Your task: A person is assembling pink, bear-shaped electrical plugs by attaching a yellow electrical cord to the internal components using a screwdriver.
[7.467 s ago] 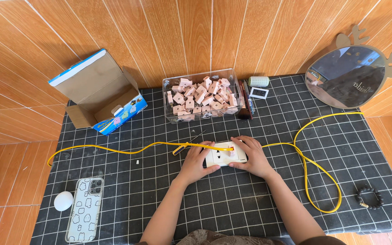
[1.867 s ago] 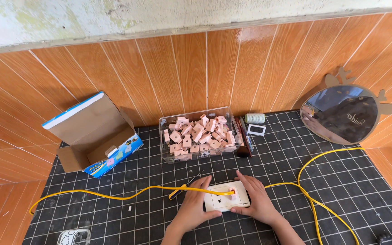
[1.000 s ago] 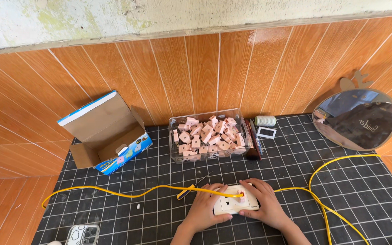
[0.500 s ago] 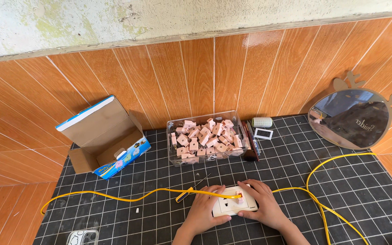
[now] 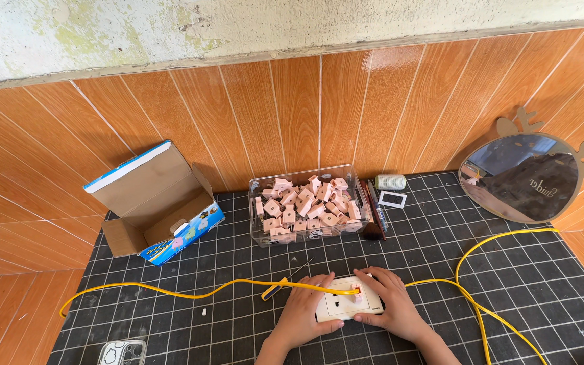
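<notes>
Beyond the fingers, an open cardboard box (image 5: 153, 203) sits far left on the counter (image 5: 238, 324), a clear tub of pink blocks (image 5: 307, 206) straight ahead. Left hand (image 5: 303, 314) and right hand (image 5: 392, 307) curl their fingers around a white socket plate (image 5: 346, 305) between them; a yellow cable (image 5: 190, 292) crosses it.

Both hands rest on a white socket plate (image 5: 348, 305) that lies on the black grid mat (image 5: 542, 284). The left hand (image 5: 303, 315) holds its left side, the right hand (image 5: 393, 309) its right side. A yellow cable (image 5: 170, 292) crosses the plate (a small pink piece sits there). Behind stands a clear box of pink parts (image 5: 305, 206).
</notes>
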